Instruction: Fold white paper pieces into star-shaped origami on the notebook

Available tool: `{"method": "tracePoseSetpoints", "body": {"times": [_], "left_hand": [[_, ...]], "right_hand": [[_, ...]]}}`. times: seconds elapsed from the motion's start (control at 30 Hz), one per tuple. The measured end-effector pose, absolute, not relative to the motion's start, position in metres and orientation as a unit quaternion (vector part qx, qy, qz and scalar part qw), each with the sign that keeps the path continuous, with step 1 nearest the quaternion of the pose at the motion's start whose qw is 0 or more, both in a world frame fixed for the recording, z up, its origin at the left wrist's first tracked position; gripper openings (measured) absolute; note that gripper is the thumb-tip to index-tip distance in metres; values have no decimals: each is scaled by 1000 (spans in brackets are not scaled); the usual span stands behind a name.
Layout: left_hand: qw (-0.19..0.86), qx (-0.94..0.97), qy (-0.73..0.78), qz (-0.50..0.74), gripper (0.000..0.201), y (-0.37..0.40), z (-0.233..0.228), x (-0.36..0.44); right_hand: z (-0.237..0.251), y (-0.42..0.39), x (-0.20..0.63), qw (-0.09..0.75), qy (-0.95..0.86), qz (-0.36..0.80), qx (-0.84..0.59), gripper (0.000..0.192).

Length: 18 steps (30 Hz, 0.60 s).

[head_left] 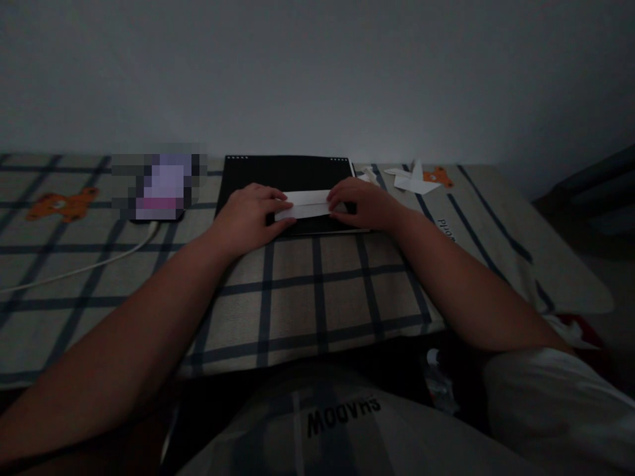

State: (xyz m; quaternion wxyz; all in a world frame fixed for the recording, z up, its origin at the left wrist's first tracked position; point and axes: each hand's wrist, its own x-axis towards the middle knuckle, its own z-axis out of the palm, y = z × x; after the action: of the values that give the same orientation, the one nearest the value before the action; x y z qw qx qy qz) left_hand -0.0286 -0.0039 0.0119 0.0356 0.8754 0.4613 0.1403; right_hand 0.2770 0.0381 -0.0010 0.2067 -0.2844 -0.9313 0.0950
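Note:
A white strip of folded paper [308,203] lies lengthwise over a black notebook [290,173], with a crease running along it. My left hand [254,215] has its fingers and thumb closed on the strip's left end. At the right end, the curled fingers of my right hand [366,201] grip the paper. Both hands rest low over the notebook, which lies flat on the table. The undersides of the fingertips are hidden.
A phone [163,182] with a blurred screen leans at the left, a white cable [114,256] plugged into it. Right of the notebook lies a folded white paper piece [415,180]. The checked tablecloth [317,284] reaches the wall [317,79]. A bottle [440,383] stands below the table's edge.

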Motion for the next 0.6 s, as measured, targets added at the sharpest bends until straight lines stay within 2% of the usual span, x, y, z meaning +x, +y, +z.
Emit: {"method": "tracePoseSetpoints", "body": {"times": [0.27,0.47,0.6], "left_hand": [[76,851,474,213,60,2,5,-31],[87,807,535,235,46,-3,11,-29],[88,783,553,270,44,-8,15,-28]], "right_hand": [[4,37,276,171,-938,24,-301,27],[1,38,279,220,-932,48,-283,23],[-2,38,283,245,-921,78,-294,24]]}}
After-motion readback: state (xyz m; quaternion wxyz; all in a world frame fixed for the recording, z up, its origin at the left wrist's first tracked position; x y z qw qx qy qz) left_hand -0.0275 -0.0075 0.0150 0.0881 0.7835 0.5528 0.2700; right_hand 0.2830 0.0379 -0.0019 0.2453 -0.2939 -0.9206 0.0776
